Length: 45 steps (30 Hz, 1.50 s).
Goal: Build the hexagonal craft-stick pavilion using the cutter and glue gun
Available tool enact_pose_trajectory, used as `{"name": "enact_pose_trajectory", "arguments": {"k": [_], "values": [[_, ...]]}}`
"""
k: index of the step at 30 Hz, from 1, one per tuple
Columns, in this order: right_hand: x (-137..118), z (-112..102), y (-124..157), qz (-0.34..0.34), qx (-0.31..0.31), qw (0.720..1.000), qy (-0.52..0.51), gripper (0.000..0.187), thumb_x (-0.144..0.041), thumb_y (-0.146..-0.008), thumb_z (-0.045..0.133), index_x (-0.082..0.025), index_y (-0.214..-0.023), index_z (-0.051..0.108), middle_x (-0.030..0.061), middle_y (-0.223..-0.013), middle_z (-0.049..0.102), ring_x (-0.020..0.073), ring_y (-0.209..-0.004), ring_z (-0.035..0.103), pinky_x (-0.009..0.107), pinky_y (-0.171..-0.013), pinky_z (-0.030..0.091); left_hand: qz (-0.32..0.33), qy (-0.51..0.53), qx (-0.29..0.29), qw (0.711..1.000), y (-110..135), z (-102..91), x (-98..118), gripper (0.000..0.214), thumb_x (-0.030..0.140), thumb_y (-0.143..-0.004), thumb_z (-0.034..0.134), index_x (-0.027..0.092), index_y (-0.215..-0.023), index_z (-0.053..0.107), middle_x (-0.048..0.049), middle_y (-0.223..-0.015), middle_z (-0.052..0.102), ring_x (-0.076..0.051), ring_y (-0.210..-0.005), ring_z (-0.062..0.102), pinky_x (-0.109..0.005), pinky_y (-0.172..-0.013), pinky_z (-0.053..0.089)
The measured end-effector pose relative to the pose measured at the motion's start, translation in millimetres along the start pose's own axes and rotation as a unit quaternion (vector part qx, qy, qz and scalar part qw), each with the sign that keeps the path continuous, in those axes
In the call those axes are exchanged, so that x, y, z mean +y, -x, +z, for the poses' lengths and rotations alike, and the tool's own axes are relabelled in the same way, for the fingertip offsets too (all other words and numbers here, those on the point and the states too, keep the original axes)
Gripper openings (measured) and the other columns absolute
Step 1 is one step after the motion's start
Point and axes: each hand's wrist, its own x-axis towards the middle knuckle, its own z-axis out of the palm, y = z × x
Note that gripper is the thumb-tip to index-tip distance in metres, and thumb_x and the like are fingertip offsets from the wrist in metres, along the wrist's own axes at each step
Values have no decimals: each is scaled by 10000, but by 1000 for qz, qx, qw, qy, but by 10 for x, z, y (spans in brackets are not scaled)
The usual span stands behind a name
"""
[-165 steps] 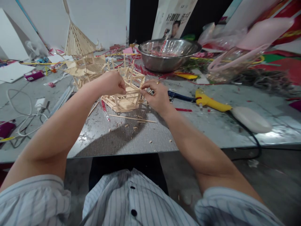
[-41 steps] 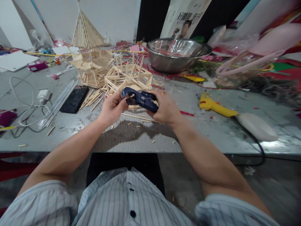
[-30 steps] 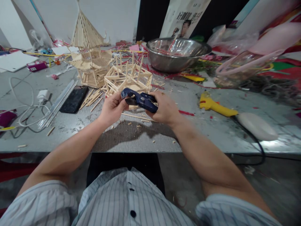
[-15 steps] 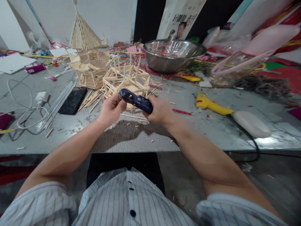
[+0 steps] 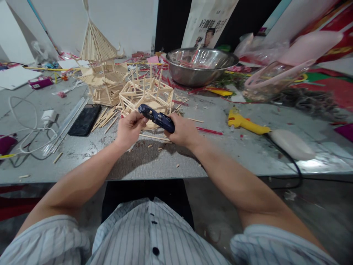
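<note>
Handles of the blue cutter (image 5: 156, 117) hide inside the gripping right hand (image 5: 183, 131); left hand (image 5: 129, 129) pinched shut, contents unclear.

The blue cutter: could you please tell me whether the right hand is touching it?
Touching. The head view shows the right hand closed around the rear handle of the blue cutter.

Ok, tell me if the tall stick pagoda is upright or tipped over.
Upright: the tall pale wooden-stick pagoda model stands on its base on the grey metal table, pointed roof on top.
</note>
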Motion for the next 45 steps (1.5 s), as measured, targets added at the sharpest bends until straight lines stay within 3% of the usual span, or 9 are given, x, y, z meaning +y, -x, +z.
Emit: {"name": "enact_pose_trajectory", "arguments": {"k": [4, 12, 19, 29, 45], "values": [[12, 3, -15, -10, -11, 1000, -24, 473, -290, -727, 587, -136, -1173, 549, 188, -1116, 675, 345, -1012, 651, 440, -835, 505, 26, -23, 2, 999, -11, -5, 22, 368, 495, -802, 676, 173, -654, 580, 23, -532, 539, -74, -488, 475, -188, -498, 368], [-35, -4, 20, 8, -7, 1000, -1, 409, -316, -757, 564, -154, -1132, 582, 168, -997, 709, 333, -912, 675, 402, -749, 492, 9, -38, 1, 999, -1, -14, 3, 377, 506, -810, 656, 178, -660, 546, 16, -534, 553, -76, -485, 488, -184, -492, 373], [-106, -26, 27, 45, -31, 998, 29, 388, -315, -792, 537, -130, -1127, 597, 169, -1030, 708, 319, -932, 680, 373, -767, 476, -20, -75, 18, 997, -13, 6, 7, 250, 352, -781, 621, 179, -635, 515, 21, -518, 556, -75, -472, 487, -171, -485, 385], [-131, -39, 13, 58, -47, 997, 31, 380, -320, -800, 549, -129, -1124, 611, 170, -1011, 712, 320, -915, 682, 379, -775, 482, -46, -87, 26, 995, -28, 23, -38, 216, 286, -770, 624, 179, -631, 499, 28, -511, 554, -76, -466, 499, -171, -481, 393], [-151, -79, 13, 63, -64, 996, 23, 403, -323, -806, 557, -139, -1157, 624, 159, -1027, 717, 325, -947, 686, 392, -805, 498, -8, -104, 10, 994, -17, -3, -48, 201, 241, -820, 613, 178, -654, 518, 33, -507, 530, -75, -464, 481, -177, -462, 353]]}}
